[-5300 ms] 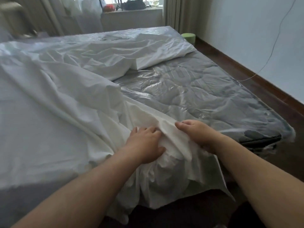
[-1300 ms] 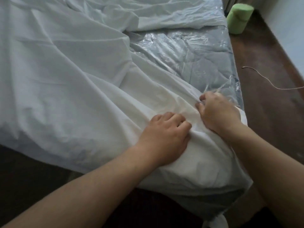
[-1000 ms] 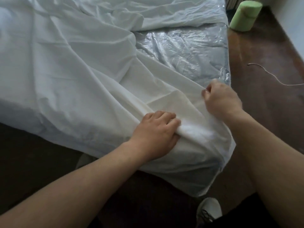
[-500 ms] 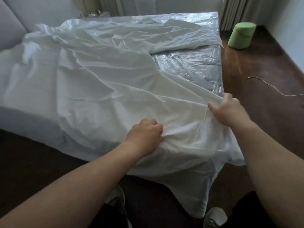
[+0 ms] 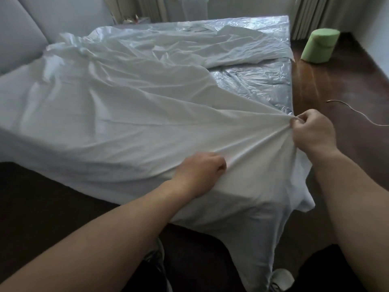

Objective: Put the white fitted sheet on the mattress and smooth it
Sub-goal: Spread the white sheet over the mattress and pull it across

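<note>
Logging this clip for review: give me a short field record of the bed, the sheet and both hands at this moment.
sheet: white fitted sheet spread over most of the mattress, wrinkled, near corner hanging loose
mattress: mattress plastic-wrapped, bare along the right side and far edge
left hand: left hand grips a fold of sheet at the near edge
right hand: right hand pinches bunched sheet by the right edge, fabric pulled taut
floor: green foam roll and thin cable on the wooden floor
stage: corner not yet tucked
</note>
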